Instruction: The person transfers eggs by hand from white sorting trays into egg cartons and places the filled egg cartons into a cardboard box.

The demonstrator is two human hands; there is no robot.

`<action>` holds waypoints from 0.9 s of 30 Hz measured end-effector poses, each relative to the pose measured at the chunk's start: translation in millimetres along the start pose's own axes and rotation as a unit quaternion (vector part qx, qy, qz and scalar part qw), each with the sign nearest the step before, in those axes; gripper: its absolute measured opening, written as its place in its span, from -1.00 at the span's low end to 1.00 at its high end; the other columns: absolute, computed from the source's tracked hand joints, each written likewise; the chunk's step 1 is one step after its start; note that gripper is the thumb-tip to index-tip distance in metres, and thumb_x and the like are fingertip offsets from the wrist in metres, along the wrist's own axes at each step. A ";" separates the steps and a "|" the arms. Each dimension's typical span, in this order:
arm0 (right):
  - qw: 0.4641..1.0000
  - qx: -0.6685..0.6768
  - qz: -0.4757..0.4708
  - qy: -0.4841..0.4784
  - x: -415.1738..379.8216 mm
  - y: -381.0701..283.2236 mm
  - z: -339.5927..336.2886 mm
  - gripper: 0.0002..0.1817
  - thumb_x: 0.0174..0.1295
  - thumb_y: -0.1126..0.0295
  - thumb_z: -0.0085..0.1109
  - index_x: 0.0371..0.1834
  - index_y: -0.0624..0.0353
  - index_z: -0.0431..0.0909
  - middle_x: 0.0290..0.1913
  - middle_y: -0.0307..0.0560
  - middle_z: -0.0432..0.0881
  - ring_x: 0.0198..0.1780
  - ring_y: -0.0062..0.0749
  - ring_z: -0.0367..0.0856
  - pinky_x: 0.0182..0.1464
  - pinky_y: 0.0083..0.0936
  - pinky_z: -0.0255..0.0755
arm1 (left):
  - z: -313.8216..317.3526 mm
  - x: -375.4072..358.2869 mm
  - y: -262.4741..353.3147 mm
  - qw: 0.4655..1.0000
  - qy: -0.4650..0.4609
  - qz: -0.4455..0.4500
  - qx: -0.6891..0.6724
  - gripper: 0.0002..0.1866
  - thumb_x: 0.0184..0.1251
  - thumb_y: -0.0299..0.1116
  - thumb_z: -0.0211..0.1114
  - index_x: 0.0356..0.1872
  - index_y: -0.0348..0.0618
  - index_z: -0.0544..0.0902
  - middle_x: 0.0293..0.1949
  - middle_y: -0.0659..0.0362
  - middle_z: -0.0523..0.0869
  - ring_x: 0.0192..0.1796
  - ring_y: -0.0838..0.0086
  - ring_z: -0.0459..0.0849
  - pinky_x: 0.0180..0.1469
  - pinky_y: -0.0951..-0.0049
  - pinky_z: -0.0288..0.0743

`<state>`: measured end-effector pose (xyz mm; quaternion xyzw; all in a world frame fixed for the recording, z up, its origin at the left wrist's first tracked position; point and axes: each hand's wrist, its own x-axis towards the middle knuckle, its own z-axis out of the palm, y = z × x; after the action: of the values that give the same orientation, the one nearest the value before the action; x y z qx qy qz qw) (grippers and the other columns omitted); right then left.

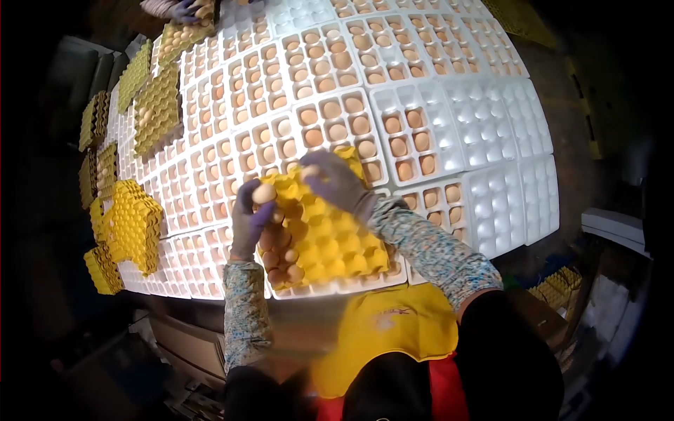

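Observation:
My left hand (pixel 248 223), in a purple and grey glove, is closed with a brown egg (pixel 264 194) at its fingertips. The hand is over the left edge of a yellow egg tray (pixel 337 242). Several eggs (pixel 279 252) sit along that tray's left side, while most of its other cups show bare yellow. Above the tray's far side, my right hand (pixel 335 184), gloved too and slightly blurred, pinches another egg (pixel 309 171). The yellow tray rests on white foam trays (pixel 344 105) that hold eggs in square pockets.
White foam trays (pixel 491 203) without eggs lie at the right. Stacked yellow trays (pixel 137 228) stand at the left, with olive-coloured trays (pixel 158 109) farther back. Another person's gloved hand (pixel 186 10) is at the top left. White boxes (pixel 614 228) are off the table's right side.

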<state>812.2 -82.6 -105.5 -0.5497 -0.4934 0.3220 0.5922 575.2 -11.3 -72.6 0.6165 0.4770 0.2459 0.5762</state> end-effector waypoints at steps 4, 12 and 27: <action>0.996 -0.067 -0.020 -0.062 -35.1 -50.0 13.8 -0.71 0.37 0.22 0.23 -0.39 0.22 0.54 -0.33 0.00 0.51 -0.28 -0.20 0.56 -0.16 -0.30 0.46 | -79.5 -88.7 -33.8 0.925 0.142 -0.078 -0.342 -0.66 0.32 -0.41 0.35 0.10 -0.16 0.57 0.00 0.21 0.62 0.13 0.47 0.65 0.11 0.37 0.62; 0.859 -0.398 -0.057 -0.318 -183.1 -28.3 134.5 -0.76 0.23 0.41 0.15 -0.02 0.08 0.53 0.01 0.05 0.49 -0.11 -0.10 0.66 -0.26 -0.21 0.62 | -49.0 -183.3 -50.9 0.854 -0.001 0.187 0.486 -0.50 0.14 -0.30 0.57 0.09 -0.20 0.62 -0.09 0.09 0.72 -0.35 0.34 0.75 -0.17 0.34 0.65; 0.878 -0.428 0.026 -0.212 -146.3 -37.3 116.5 -0.47 0.14 0.11 0.42 0.19 -0.10 0.53 0.45 0.13 0.26 0.22 0.22 0.49 0.05 -0.06 0.60 | -37.5 -149.0 -60.9 0.876 0.089 0.132 0.455 -0.44 0.03 -0.31 0.52 0.15 0.10 0.65 0.19 -0.11 0.49 0.00 -0.01 0.66 0.02 0.13 0.64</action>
<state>652.1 -185.9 -113.7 -0.6804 -0.6826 0.2034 0.1724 461.5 -130.6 -85.3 0.8432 0.5000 0.1291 0.1497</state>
